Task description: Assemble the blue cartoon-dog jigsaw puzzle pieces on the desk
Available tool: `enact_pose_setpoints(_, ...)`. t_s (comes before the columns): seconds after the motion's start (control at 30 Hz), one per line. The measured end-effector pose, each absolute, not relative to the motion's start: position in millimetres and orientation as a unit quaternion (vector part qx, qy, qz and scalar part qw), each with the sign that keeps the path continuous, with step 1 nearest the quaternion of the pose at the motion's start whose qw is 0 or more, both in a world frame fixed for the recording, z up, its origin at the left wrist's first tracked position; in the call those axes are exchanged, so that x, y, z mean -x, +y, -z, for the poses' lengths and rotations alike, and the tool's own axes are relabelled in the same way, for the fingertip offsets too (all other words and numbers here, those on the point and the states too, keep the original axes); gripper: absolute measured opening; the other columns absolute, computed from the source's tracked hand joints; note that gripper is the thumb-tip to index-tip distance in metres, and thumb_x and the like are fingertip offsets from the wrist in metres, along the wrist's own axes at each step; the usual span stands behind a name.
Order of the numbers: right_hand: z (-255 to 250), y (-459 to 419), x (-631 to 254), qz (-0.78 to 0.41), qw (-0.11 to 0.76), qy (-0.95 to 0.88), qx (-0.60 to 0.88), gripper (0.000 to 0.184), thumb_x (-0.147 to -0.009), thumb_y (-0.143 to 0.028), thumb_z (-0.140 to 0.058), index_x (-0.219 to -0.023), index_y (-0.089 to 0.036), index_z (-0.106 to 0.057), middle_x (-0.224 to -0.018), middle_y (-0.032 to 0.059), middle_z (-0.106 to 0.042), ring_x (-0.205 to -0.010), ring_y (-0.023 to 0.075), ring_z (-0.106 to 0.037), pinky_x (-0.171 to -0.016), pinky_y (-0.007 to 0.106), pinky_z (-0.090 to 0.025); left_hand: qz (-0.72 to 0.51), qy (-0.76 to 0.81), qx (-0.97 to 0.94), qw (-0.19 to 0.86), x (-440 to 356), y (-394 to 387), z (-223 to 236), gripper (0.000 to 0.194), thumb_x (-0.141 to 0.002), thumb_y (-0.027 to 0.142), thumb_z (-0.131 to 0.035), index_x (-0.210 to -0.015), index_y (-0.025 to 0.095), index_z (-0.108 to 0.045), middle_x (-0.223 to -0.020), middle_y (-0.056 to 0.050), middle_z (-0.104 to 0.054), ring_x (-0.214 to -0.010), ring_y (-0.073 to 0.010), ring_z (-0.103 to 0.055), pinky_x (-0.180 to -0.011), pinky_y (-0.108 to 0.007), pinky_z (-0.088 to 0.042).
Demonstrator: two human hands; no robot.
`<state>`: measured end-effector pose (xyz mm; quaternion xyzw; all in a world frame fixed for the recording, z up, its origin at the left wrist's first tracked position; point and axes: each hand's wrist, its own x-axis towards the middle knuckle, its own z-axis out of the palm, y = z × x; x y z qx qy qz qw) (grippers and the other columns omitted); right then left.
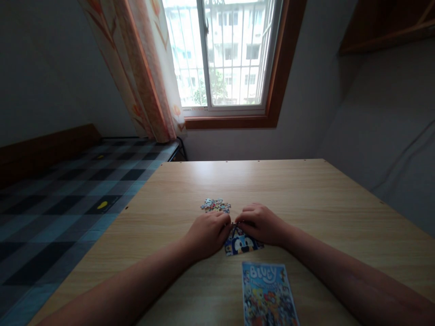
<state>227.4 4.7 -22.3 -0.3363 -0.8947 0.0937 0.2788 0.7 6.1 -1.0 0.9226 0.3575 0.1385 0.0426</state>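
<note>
A partly joined jigsaw puzzle [244, 244] with a blue cartoon dog face lies flat on the table. My left hand [210, 233] rests at its upper left, fingers curled in and thumb along the puzzle's edge. From the other side, my right hand [261, 222] bends its closed fingers down onto the top edge. The fingertips of both hands nearly meet there, and they hide most of the part they grip. Just beyond my left hand is a small heap of loose jigsaw pieces [215, 205].
Nearer to me lies a colourful "Bluey" box or case [269, 294], cut off by the lower frame edge. The wooden table [272, 181] reaches toward a barred window [234, 59]. On the left stands a bed with a checked cover [102, 174], beside a curtain [146, 68].
</note>
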Motion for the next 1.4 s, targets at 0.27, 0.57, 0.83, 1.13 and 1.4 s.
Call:
enact_pose_setpoints(0.27, 21.2, 4.2, -227.4, -0.096, 0.278, -0.895, 0.336, 0.010, -0.093, -0.021, -0.062, -0.093, -0.021, -0.072, -0.082, 0.0026, -0.072, -0.078, 0.0184, -0.063, -0.077, 0.032, -0.042, -0.138, 0.358, -0.922, 0.049, -0.1, 6.1, 0.5, 0.024, -0.099, 0.032, -0.044, -0.082, 0.021, -0.056, -0.082, -0.003, -0.066, -0.078, -0.0190, -0.060, -0.069, -0.030, -0.042)
enact_pose_setpoints(0.57, 21.5, 4.3, -227.6, -0.085, 0.281, -0.897, 0.330, 0.010, -0.093, -0.021, -0.062, -0.092, -0.021, -0.072, -0.080, 0.0026, -0.070, -0.076, 0.0177, -0.062, -0.077, 0.032, -0.042, -0.138, 0.362, -0.920, 0.055, -0.4, 7.5, 3.2, 0.026, -0.101, 0.034, -0.041, -0.085, 0.021, -0.057, -0.085, -0.004, -0.068, -0.080, -0.0199, -0.061, -0.071, -0.031, -0.043)
enact_pose_setpoints(0.83, 20.3, 3.8, -228.5, -0.083, 0.280, -0.900, 0.324, 0.011, -0.095, -0.021, -0.060, -0.092, -0.021, -0.071, -0.080, 0.0026, -0.070, -0.076, 0.0175, -0.061, -0.076, 0.032, -0.041, -0.137, 0.370, -0.917, 0.067, -0.1, 7.9, 0.7, 0.028, -0.102, 0.032, -0.038, -0.086, 0.021, -0.059, -0.088, -0.004, -0.068, -0.082, -0.0201, -0.061, -0.073, -0.031, -0.044)
enact_pose_setpoints(1.13, 17.7, 3.2, -227.7, -0.082, 0.288, -0.898, 0.321, 0.012, -0.095, -0.020, -0.060, -0.092, -0.020, -0.071, -0.081, 0.0034, -0.070, -0.076, 0.0177, -0.062, -0.074, 0.031, -0.043, -0.138, 0.394, -0.906, 0.067, -1.1, 8.1, 0.3, 0.028, -0.100, 0.028, -0.037, -0.085, 0.021, -0.059, -0.087, -0.004, -0.069, -0.081, -0.0199, -0.062, -0.070, -0.030, -0.045)
enact_pose_setpoints(1.4, 20.1, 3.9, -228.4, -0.078, 0.285, -0.900, 0.321, 0.013, -0.095, -0.020, -0.060, -0.093, -0.021, -0.072, -0.080, 0.0033, -0.070, -0.076, 0.0174, -0.062, -0.075, 0.030, -0.043, -0.189, 0.424, -0.880, 0.100, 0.7, 12.9, 5.4, 0.022, -0.097, 0.022, -0.042, -0.094, 0.021, -0.064, -0.094, -0.004, -0.073, -0.086, -0.0191, -0.067, -0.077, -0.030, -0.050)
